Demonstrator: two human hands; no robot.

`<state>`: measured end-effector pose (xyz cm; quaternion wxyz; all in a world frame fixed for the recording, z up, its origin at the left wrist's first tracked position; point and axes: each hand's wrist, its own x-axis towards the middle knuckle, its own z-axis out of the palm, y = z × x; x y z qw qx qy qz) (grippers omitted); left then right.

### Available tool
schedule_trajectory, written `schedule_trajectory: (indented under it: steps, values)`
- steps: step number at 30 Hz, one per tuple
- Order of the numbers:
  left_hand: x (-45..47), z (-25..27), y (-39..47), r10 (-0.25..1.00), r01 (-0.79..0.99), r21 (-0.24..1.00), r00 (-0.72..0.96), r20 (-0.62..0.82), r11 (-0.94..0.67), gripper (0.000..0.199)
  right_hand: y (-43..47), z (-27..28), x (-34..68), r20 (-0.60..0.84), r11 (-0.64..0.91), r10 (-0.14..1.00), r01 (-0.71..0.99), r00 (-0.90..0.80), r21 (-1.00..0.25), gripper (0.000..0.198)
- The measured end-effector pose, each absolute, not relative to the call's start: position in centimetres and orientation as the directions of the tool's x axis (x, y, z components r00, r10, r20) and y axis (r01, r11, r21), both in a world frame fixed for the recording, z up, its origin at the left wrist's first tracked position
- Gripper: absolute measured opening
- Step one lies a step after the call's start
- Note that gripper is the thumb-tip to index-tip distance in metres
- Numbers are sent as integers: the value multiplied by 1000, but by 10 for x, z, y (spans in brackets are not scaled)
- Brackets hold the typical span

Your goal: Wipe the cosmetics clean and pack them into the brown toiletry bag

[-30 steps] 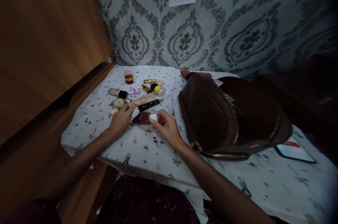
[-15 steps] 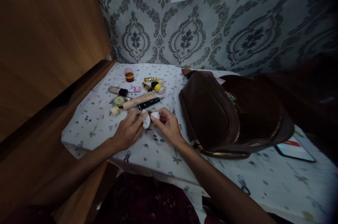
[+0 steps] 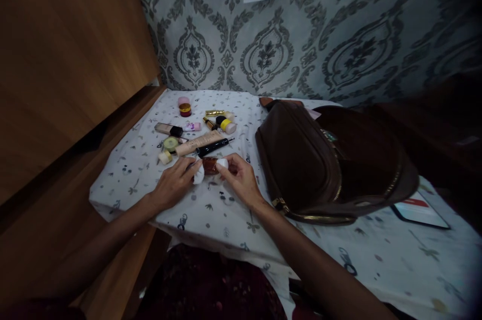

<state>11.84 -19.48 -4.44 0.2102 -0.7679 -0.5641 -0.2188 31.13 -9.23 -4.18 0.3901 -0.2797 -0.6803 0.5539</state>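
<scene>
Head cam: L hand (image 3: 175, 182) pinching white wad (image 3: 199, 174) at brown btl (image 3: 210, 165), R hand (image 3: 239, 179) gripping btl's white cap (image 3: 222, 163).

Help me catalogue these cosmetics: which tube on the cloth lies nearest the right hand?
The black tube, just beyond the right hand; the beige tube and pink tube lie farther off.

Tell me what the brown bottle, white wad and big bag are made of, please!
Brown bottle: perhaps glossy glass or plastic; it shines and looks see-through.
White wad: perhaps matte cloth or tissue; it looks soft and crumpled.
Big bag: probably smooth leather or a lookalike, from its sheen and raised seams.
</scene>
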Motion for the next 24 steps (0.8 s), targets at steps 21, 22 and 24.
schedule_trajectory:
  steps: [21, 22, 24]
  values:
    - [116, -10, -174, 839, 880, 271, 218, 498, -389, 44, -90, -38, 314, 277, 221, 697, -170, -661, -960, 29]
    - [119, -4, -172, 839, 869, 265, 256, 481, -417, 42, -90, -37, 314, 279, 220, 688, -174, -670, -960, 28]
    - [125, 7, -169, 843, 847, 265, 325, 429, -461, 39, -91, -36, 315, 275, 208, 673, -180, -686, -961, 27]
